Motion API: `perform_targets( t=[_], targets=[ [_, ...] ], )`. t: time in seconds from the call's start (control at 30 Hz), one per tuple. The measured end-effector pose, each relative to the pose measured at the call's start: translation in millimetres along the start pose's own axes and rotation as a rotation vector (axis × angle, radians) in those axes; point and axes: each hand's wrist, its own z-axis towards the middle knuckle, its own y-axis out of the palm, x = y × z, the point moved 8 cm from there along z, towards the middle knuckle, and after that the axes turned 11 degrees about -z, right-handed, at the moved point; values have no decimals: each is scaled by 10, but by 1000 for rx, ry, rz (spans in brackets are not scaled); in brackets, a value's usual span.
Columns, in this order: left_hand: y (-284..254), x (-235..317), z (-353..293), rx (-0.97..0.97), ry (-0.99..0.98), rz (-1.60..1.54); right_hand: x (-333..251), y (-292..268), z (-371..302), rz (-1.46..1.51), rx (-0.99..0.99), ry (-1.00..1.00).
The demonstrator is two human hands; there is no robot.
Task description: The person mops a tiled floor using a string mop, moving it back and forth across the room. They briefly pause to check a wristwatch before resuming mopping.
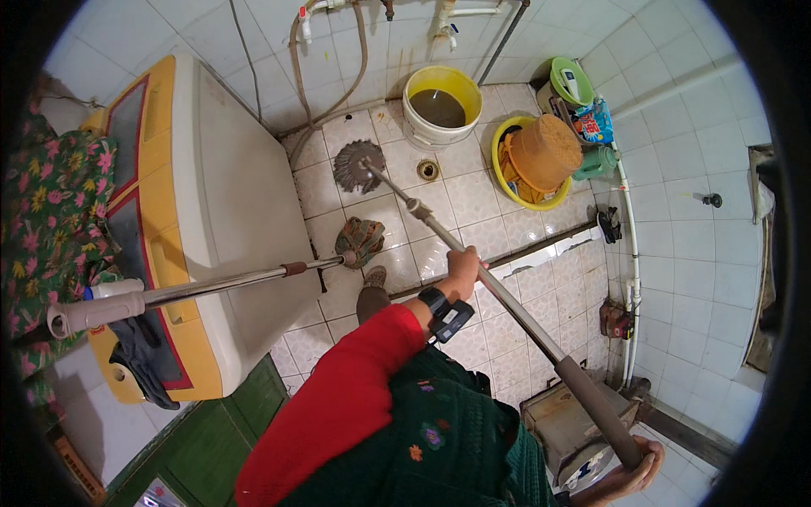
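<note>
The mop (519, 315) slanted across the tiled floor (503, 232), its head just left of the drain (428, 170) and near the bucket (421, 135). The person's left hand (462, 269) was closed around the bare pole partway along; the right hand (649, 463) was curled about the far end of the grip (596, 411).

It would probably have handled as a light, stiff thing, with most of its weight low down in the strands if they were wet. The pole looked smooth enough to slip under damp fingers, so the grip seemed the surest hold for one hand and the middle of the pole for the other. The collar (418, 209) looked like a poorer place, as a joint there might have turned or slid. Little about it seemed fragile.

The pole was slim, straight and silvery, with a grey-brown collar and a brownish grip. The head (348, 173) lay spread in a dark grey, ragged round of strands, flat against the pale tiles.
</note>
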Motion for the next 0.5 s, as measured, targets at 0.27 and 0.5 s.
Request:
perform_targets(
  t=[0.27, 0.5],
  targets=[
    [267, 679, 845, -185, 135, 165, -467, 820, -302, -293, -118, -143],
    [314, 999, 1080, -155, 15, 185, -615, 1229, -364, -335, -213, -165]
  ],
)
